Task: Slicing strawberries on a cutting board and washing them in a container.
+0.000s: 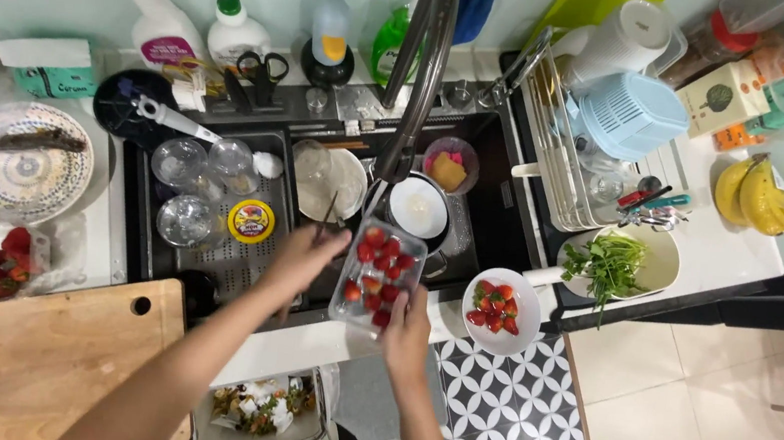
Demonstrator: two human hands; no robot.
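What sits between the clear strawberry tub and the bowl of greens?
In the head view, a white bowl of strawberries sits between the tub and the greens bowl.

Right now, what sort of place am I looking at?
Most likely a home kitchen, at the sink. A tall faucet arches over the dark sink, a dish rack stands beside it, and both hands hold a clear tub of strawberries over the basin.

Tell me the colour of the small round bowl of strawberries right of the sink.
White: the small round bowl shows best in the head view.
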